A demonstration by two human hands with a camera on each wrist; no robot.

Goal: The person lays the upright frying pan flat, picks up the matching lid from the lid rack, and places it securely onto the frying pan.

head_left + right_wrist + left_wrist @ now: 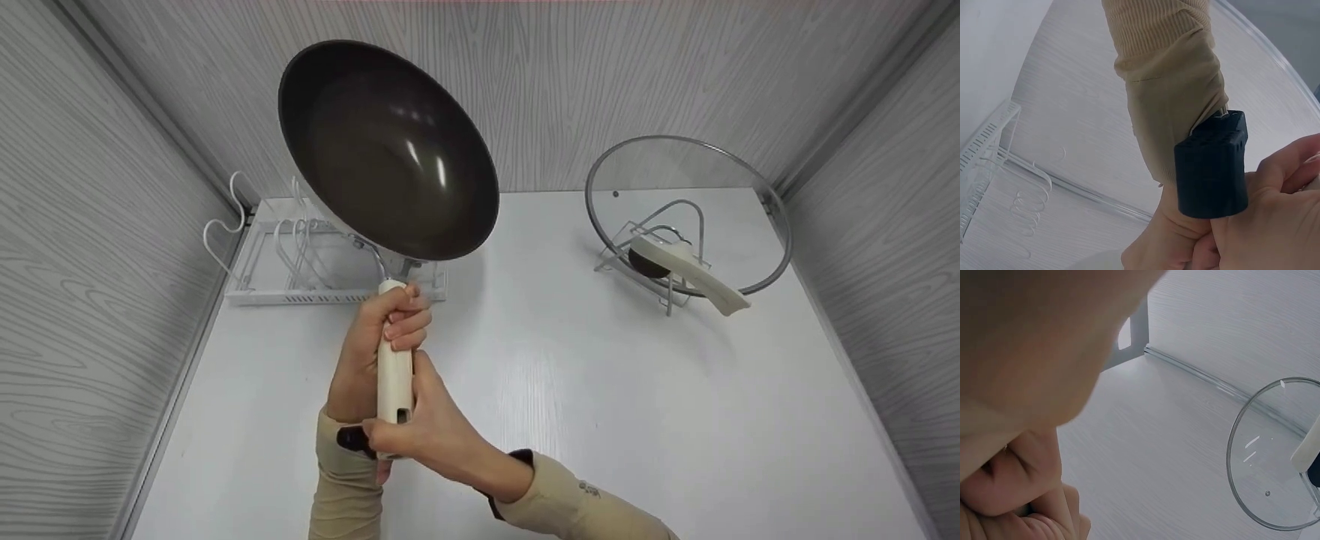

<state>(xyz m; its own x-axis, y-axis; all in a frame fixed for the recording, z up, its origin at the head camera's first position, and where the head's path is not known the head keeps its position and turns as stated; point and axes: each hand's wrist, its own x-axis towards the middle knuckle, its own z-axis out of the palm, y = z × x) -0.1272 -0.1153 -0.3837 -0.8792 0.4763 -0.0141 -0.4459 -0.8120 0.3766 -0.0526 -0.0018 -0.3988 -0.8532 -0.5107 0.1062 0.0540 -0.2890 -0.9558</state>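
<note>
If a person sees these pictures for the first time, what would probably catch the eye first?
Probably the large dark pan, upper left of centre in the head view, its cream handle gripped by the left hand above and the right hand at the lower end. Next, perhaps, the round glass lid, tilted in a wire stand at right.

I see white table (562,390); on it, white rack (330,298) far left, wire stand (669,300) far right.
</note>
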